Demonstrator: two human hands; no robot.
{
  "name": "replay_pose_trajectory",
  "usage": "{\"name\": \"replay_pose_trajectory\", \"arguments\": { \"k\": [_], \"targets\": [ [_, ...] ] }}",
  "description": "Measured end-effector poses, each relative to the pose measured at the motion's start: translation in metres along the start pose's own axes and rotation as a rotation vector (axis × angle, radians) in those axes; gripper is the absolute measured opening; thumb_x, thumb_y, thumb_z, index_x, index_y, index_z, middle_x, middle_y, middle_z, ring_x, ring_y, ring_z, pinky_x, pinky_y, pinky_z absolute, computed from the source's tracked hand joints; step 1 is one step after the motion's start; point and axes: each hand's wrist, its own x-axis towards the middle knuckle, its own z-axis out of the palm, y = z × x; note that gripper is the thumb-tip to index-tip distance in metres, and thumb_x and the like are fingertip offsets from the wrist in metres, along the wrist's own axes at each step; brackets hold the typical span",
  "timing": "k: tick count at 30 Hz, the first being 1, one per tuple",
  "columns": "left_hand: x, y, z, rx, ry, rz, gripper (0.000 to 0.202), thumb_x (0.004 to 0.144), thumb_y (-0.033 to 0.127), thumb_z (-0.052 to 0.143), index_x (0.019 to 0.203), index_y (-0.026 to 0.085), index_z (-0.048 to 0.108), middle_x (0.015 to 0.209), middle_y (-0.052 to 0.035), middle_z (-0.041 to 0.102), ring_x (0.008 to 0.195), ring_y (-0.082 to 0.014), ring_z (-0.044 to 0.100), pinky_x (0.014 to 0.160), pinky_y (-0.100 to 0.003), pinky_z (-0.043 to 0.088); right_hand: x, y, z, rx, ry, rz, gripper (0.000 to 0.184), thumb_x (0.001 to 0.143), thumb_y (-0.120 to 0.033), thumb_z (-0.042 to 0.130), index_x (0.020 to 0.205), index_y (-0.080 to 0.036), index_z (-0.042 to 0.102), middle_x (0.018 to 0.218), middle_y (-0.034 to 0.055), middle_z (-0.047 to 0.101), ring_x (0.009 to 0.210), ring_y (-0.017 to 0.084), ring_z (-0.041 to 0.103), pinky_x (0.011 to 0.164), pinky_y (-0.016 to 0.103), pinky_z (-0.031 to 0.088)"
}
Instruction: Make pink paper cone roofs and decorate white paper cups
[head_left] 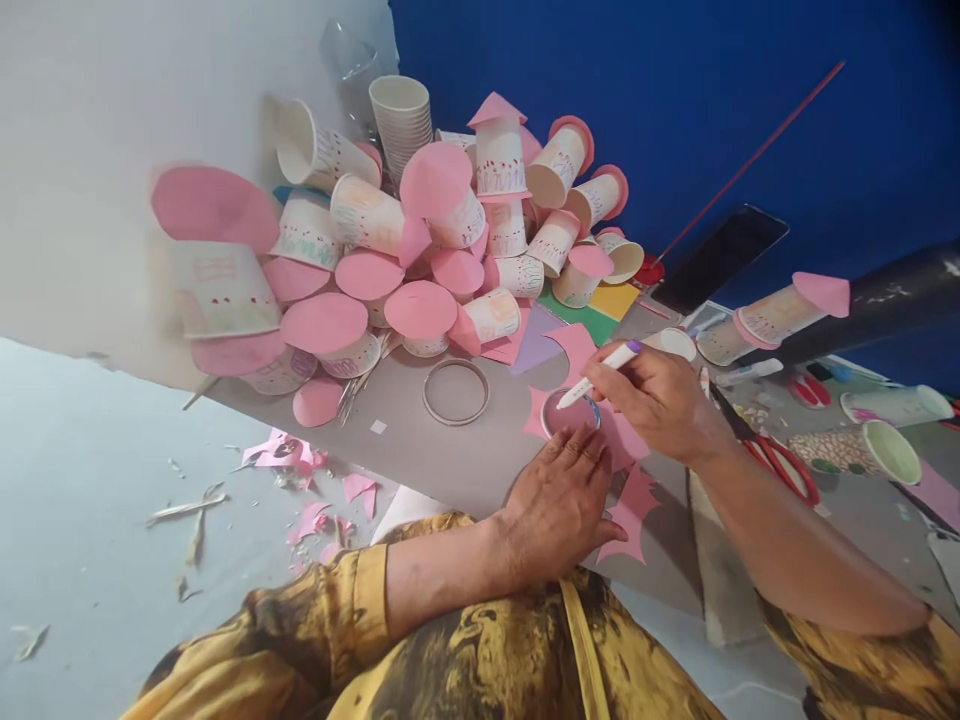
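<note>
My right hand (660,400) holds a white marker (604,371) with a purple end, its tip at the rim of a round ring (570,411) lying on pink paper (626,470). My left hand (559,505) lies flat on that pink paper just below the ring, fingers apart, pressing it to the grey board (450,455). The pink paper has jagged cut edges.
A heap of paper cups with pink paper lids (420,240) fills the board's far side. A second ring (455,391) lies left of the hands. Red-handled scissors (780,462), a dark phone (720,257), more cups (862,447) lie right. Pink scraps (300,460) litter the floor.
</note>
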Motion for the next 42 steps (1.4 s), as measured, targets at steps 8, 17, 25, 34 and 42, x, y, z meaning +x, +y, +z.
{"name": "replay_pose_trajectory", "arguments": {
  "k": [8, 17, 25, 34, 42],
  "targets": [
    [0.002, -0.001, -0.003, -0.083, 0.004, -0.006, 0.079, 0.095, 0.062, 0.053, 0.145, 0.0, 0.05, 0.155, -0.0257, 0.049, 0.151, -0.0372, 0.036, 0.127, -0.05, 0.027, 0.018, -0.01, 0.029, -0.148, -0.257, -0.105, 0.029, 0.094, -0.032, 0.051, 0.066, -0.023, 0.051, 0.058, -0.0024, 0.057, 0.056, 0.015, 0.049, 0.06, 0.028, 0.036],
    [0.002, 0.003, -0.005, -0.09, 0.021, -0.036, 0.079, 0.093, 0.063, 0.056, 0.141, 0.001, 0.055, 0.154, -0.0262, 0.05, 0.15, -0.0377, 0.039, 0.125, -0.05, 0.029, 0.038, -0.001, 0.038, -0.297, -0.286, -0.042, 0.032, 0.094, -0.034, 0.048, 0.064, -0.024, 0.042, 0.058, -0.0002, 0.052, 0.058, 0.017, 0.046, 0.059, 0.03, 0.029],
    [0.002, 0.006, -0.002, -0.143, 0.027, -0.06, 0.079, 0.094, 0.059, 0.058, 0.144, -0.001, 0.049, 0.154, -0.0266, 0.05, 0.151, -0.04, 0.036, 0.123, -0.054, 0.03, 0.039, 0.031, 0.016, -0.342, -0.074, 0.148, 0.034, 0.094, -0.041, 0.05, 0.066, -0.022, 0.057, 0.063, 0.0048, 0.064, 0.063, 0.021, 0.058, 0.061, 0.031, 0.034],
    [0.01, -0.018, -0.025, -0.159, 0.175, -0.157, 0.057, 0.087, 0.026, 0.074, 0.137, 0.01, 0.053, 0.153, -0.0247, 0.049, 0.152, -0.0411, 0.033, 0.12, -0.056, 0.036, -0.059, 0.051, -0.041, -0.072, 0.263, 0.262, 0.029, 0.096, -0.045, 0.058, 0.102, -0.022, 0.074, 0.067, 0.0002, 0.072, 0.054, 0.015, 0.062, 0.058, 0.026, 0.046],
    [0.023, -0.043, -0.027, -0.038, 0.111, -0.232, 0.073, 0.079, 0.023, 0.08, 0.143, 0.016, 0.046, 0.139, -0.019, 0.062, 0.137, -0.0412, 0.049, 0.107, -0.058, 0.042, -0.13, 0.076, -0.036, -0.186, 0.286, 0.272, 0.026, 0.099, -0.04, 0.057, 0.112, -0.023, 0.072, 0.093, 0.0058, 0.079, 0.08, 0.021, 0.074, 0.073, 0.031, 0.056]
  ]
}}
